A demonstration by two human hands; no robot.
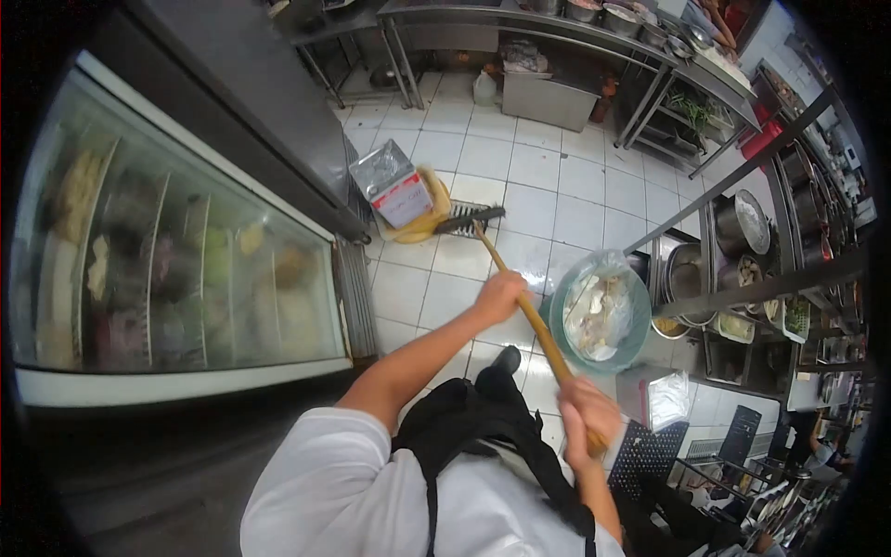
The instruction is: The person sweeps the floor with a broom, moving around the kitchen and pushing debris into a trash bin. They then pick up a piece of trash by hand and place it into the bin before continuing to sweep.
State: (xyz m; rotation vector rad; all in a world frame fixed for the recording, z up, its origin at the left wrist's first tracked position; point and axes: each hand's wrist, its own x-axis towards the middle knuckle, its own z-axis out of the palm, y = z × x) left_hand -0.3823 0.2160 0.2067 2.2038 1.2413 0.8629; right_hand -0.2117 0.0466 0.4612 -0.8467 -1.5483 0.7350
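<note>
Both of my hands are closed around a long wooden handle (545,345). My left hand (501,297) grips it partway down, and my right hand (590,420) wraps the end nearest my body. At the far end of the handle, a dark broom head (471,219) lies over a floor drain grate (475,232). Just left of the broom head, a red and white box (401,199) with a shiny metallic top rests on a yellow rounded item (440,202). A green bin (557,320) lined with clear plastic and holding waste stands right of the handle.
A glass-door fridge (195,269) fills the left side. Metal shelves with pots (742,223) line the right. A steel table (520,20) runs across the back over a metal box (549,100). A foil-topped container (654,395) is beyond the bin. Part of another person (711,20) shows at top right.
</note>
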